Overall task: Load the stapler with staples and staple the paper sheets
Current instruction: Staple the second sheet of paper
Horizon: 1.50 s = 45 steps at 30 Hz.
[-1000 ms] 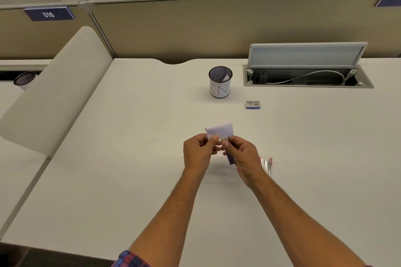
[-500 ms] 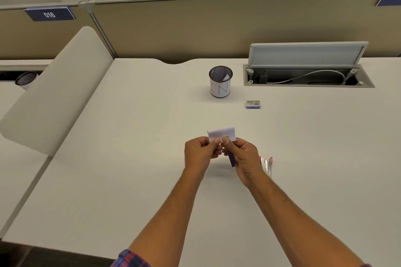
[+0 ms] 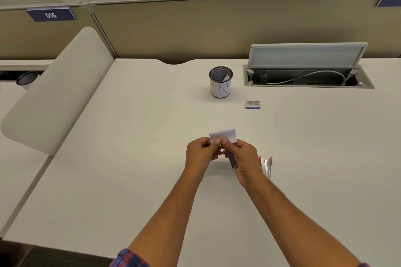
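Observation:
Above the desk's middle, my left hand [image 3: 200, 154] and my right hand [image 3: 242, 158] both pinch a small white folded paper [image 3: 222, 134] that sticks up between the fingertips. A dark blue-purple flat piece [image 3: 231, 159] hangs below it against my right palm. The red and silver stapler [image 3: 266, 166] lies on the desk just right of my right hand, opened out flat. A small staple box [image 3: 253, 104] sits farther back to the right.
A mesh pen cup [image 3: 221, 82] marked "IN" stands behind my hands with a paper slip inside. An open cable tray [image 3: 308, 77] with a raised lid is set into the desk at the back right. A curved divider panel [image 3: 56, 93] borders the left side.
The white paper has turned slightly and sits lower between my fingertips. My hands have stayed almost in place.

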{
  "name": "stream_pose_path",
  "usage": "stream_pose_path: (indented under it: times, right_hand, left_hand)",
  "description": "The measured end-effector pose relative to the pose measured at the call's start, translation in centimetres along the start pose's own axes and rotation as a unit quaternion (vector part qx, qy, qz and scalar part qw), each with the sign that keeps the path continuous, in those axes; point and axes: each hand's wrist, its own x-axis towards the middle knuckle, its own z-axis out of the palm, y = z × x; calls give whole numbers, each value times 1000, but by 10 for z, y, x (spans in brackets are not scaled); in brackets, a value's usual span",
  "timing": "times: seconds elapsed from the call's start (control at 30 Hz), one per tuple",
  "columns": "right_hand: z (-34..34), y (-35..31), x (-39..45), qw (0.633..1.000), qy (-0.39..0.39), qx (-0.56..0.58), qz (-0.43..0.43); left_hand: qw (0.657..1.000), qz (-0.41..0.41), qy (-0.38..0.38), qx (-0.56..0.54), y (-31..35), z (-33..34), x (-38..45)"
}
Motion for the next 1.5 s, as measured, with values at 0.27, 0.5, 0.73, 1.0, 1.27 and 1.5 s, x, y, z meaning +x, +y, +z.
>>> stream_pose_path:
  times: [0.27, 0.5, 0.73, 1.0, 1.27, 1.5]
  right_hand:
    - [3, 5, 0, 999, 14, 37, 11]
    - [1, 6, 0, 999, 37, 22, 7]
    - [-6, -12, 3, 998, -52, -15, -16]
    - [-13, -16, 9, 990, -43, 125, 40]
    - [-23, -13, 6, 993, -70, 64, 71]
    - [-19, -17, 4, 991, -124, 9, 59]
  left_hand:
    - [989, -32, -55, -134, -3, 17, -9]
    - [991, -22, 22, -129, -9, 33, -15]
    - [993, 13, -29, -115, 0, 17, -8]
    - [989, -25, -8, -142, 4, 7, -5]
    - [949, -184, -90, -240, 10, 9, -14]
    - [898, -227, -208, -313, 10, 17, -22]
